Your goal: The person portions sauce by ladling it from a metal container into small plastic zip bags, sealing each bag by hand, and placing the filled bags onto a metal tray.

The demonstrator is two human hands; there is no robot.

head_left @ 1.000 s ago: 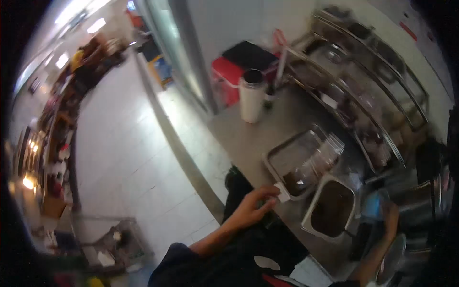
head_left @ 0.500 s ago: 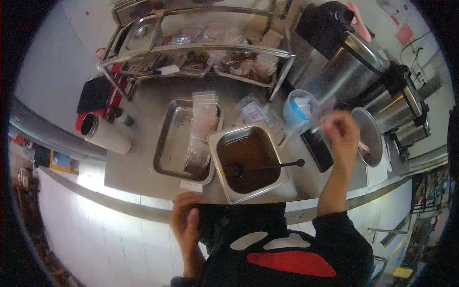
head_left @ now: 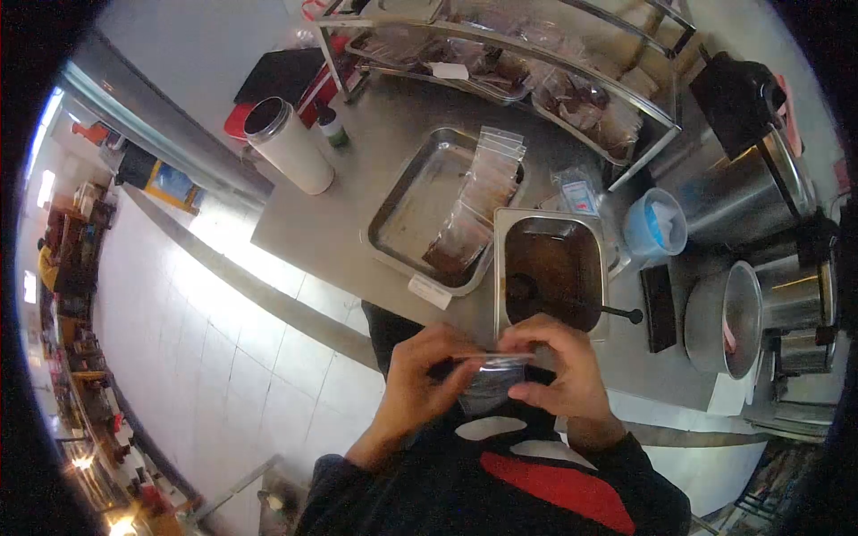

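A small clear plastic bag (head_left: 490,389) is stretched between my two hands, close to my body and just off the counter's front edge. My left hand (head_left: 427,371) pinches its left side between thumb and fingers. Curled around the right side is my right hand (head_left: 565,366), gripping near the bag's top edge. Just beyond them stands a square steel pan (head_left: 500,268) of brown liquid, with a black ladle (head_left: 621,313) lying in it. To its left, a shallow steel tray (head_left: 393,210) holds a row of overlapping filled clear bags (head_left: 478,201).
A white tumbler (head_left: 295,152) and a small dark bottle (head_left: 332,129) stand at the left. Right of the pan are a blue-clear tub (head_left: 655,228), a black phone-like slab (head_left: 659,308) and a round metal pot (head_left: 724,322). A rack (head_left: 572,58) with trays of bags spans the back.
My right hand has come from above the phone-like slab to my front. My left hand has joined it, and both now hold the clear bag. The view has turned left.
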